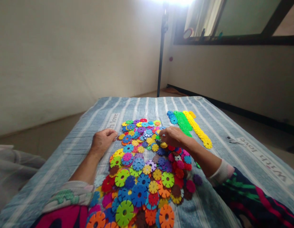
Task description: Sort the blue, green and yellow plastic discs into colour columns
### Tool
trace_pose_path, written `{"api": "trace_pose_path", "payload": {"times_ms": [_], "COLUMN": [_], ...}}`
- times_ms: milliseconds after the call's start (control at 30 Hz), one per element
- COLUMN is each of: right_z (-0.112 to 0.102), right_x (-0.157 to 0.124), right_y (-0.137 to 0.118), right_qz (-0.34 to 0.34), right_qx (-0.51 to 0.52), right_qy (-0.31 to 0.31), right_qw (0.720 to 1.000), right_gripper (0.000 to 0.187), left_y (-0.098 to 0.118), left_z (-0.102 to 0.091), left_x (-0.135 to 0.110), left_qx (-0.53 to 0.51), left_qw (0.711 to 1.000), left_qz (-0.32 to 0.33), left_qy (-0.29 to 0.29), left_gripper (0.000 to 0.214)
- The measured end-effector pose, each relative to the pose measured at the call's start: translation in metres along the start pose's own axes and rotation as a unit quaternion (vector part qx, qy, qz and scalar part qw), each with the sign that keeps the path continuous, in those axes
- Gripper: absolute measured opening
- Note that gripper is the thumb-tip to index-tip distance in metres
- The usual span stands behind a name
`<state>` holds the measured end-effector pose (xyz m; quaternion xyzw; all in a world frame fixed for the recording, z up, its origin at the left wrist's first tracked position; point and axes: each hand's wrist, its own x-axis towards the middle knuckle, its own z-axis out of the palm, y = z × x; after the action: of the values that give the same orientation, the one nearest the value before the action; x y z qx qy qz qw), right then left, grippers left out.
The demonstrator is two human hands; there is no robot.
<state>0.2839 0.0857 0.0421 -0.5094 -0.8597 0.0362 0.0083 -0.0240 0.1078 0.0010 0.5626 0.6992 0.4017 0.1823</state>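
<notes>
A wide pile of colourful notched plastic discs (143,180) covers the middle of the bed, in many colours and several sizes. My left hand (103,141) rests at the pile's left edge, thumb and fingers drawn together beside an orange disc; whether they hold anything is hidden. Over the upper right of the pile is my right hand (172,136), fingers bent down and closed among small discs. What sits in its fingertips cannot be made out. Past that hand lie overlapping rows of sorted discs: a yellow row (197,129), a green row (183,123) and a short blue row (172,117).
A striped blue-grey sheet (232,164) with printed words covers the bed. Behind its far edge stands a black lamp pole (161,57) with a bright light on top. Walls rise at left and right, with a window (244,19) at upper right. Whitish fabric (13,177) is at lower left.
</notes>
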Motion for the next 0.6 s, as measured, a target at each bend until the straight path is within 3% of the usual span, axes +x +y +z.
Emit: {"api": "trace_pose_path", "payload": {"times_ms": [167,233,367,600], "right_z": [0.0,-0.002,-0.004,0.012], "right_x": [-0.004,-0.006,-0.01,0.005], "right_y": [0.017,0.025,0.031,0.006], "right_qz": [0.012,0.024,0.021,0.046], "right_qx": [0.243,0.29,0.252,0.14], "right_qy": [0.041,0.046,0.05,0.004], "right_qw": [0.969,0.956,0.966,0.989], "right_gripper": [0.021,0.02,0.017,0.021], "left_y": [-0.001,0.0,0.0,-0.007], "left_z": [0.0,-0.001,-0.002,0.001], "left_x": [0.0,0.0,0.0,0.005], "left_qx": [0.009,0.017,0.036,0.016], "left_qw": [1.0,1.0,0.999,1.0], "left_qz": [0.003,0.005,0.01,0.007], "left_qy": [-0.001,-0.002,-0.006,-0.008], "left_gripper": [0.023,0.023,0.024,0.027]}}
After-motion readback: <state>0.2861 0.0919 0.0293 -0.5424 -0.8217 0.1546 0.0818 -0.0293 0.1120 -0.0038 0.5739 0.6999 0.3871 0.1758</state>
